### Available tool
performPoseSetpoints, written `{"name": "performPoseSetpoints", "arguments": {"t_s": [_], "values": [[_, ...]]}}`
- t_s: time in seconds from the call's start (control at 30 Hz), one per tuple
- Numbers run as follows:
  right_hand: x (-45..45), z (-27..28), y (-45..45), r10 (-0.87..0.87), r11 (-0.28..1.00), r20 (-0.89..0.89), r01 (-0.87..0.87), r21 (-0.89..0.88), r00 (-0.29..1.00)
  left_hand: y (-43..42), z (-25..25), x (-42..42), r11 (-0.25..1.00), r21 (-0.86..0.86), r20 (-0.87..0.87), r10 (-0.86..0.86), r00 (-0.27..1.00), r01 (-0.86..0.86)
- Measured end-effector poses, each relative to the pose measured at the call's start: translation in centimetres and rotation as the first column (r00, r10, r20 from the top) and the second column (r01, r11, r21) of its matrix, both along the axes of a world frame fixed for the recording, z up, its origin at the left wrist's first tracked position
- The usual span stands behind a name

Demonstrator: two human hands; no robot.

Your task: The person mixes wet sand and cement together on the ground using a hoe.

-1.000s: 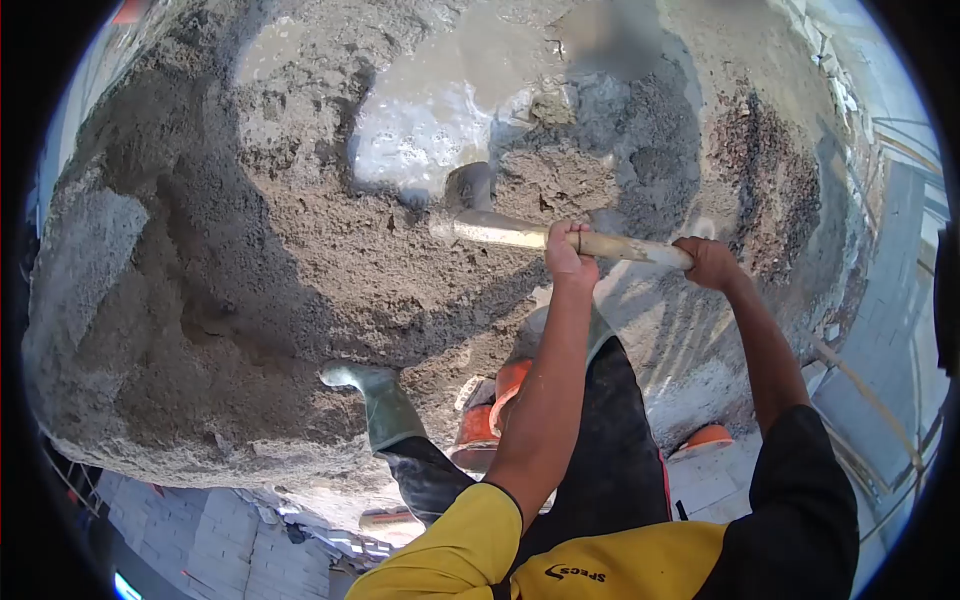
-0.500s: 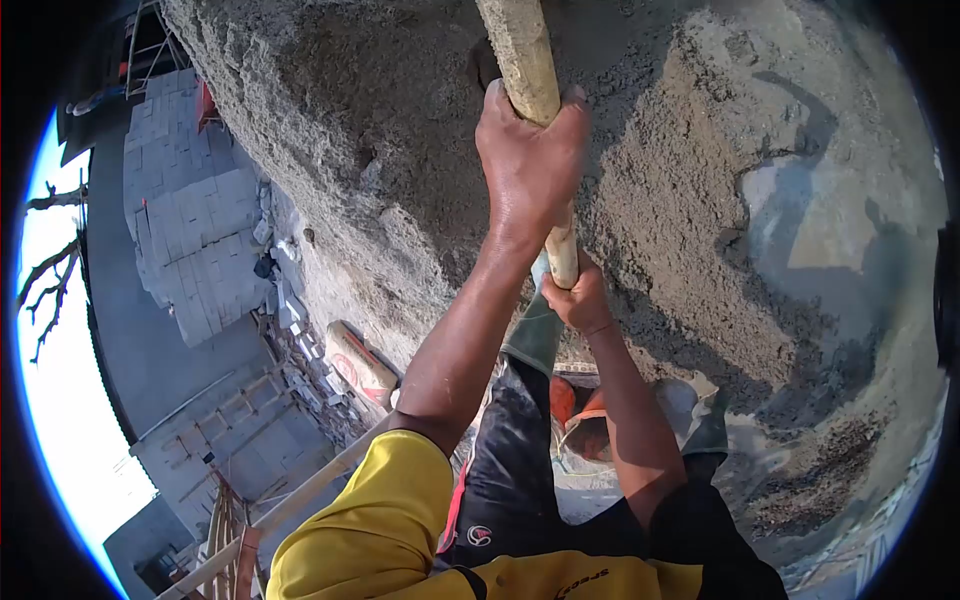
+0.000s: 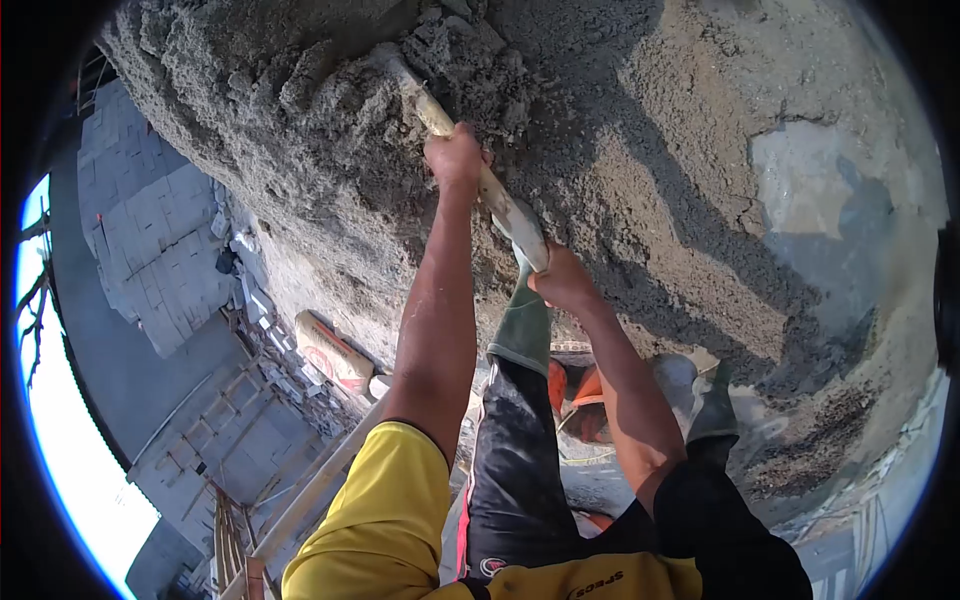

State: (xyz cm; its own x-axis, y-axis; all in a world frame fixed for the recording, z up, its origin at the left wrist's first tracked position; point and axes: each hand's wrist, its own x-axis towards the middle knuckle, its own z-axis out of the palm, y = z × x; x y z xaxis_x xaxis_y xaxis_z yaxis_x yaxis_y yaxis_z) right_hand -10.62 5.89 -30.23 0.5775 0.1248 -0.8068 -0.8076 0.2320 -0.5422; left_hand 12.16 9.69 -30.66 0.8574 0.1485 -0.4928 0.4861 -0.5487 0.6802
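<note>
The wooden handle [image 3: 512, 216] lies inside the clamped fingers of left hand [image 3: 456, 158] and right hand [image 3: 567, 280]

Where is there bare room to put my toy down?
Try the lumpy grey mix between the right hand and the pool, or the pale strip between mound and sack. It's crowded between the boots, with orange buckets, and where rubble borders the sack.

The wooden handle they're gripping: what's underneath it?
Below the wooden handle lies rough grey mix, with a green boot partly behind it by the right hand. Beyond the left hand, any tool head is hidden in the mix.
</note>
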Motion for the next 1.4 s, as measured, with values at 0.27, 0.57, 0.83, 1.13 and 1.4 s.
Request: {"name": "performPoseSetpoints", "arguments": {"t_s": [0.27,0.57,0.83,1.13,1.4], "values": [[-11.9,0.3,-4.1,-0.157,0.987,-0.207,0.159,-0.005,0.966,-5.6,-9.3,-12.4,0.990,0.017,-0.423,-0.122,0.898,0.142],[-16.1,8.2,-7.7,-0.561,0.692,-0.327,0.647,0.320,0.761,-7.4,-11.7,-17.4,0.970,-0.036,-0.759,-0.183,0.624,0.241],[-23.7,12.2,-24.1,-0.464,0.773,-0.199,0.504,0.386,0.863,-19.2,-4.2,-22.7,0.984,-0.021,-0.737,-0.135,0.662,0.176],[-41.6,7.1,-38.7,-0.396,0.907,0.173,0.413,-0.080,0.902,-40.6,-0.3,-36.0,0.878,-0.479,-0.570,-0.306,0.762,-0.005],[-40.1,-5.5,-36.0,-0.292,0.535,0.454,0.537,-0.652,0.842,-44.4,2.2,-37.8,0.678,-0.728,-0.151,-0.307,0.940,0.104]]}}
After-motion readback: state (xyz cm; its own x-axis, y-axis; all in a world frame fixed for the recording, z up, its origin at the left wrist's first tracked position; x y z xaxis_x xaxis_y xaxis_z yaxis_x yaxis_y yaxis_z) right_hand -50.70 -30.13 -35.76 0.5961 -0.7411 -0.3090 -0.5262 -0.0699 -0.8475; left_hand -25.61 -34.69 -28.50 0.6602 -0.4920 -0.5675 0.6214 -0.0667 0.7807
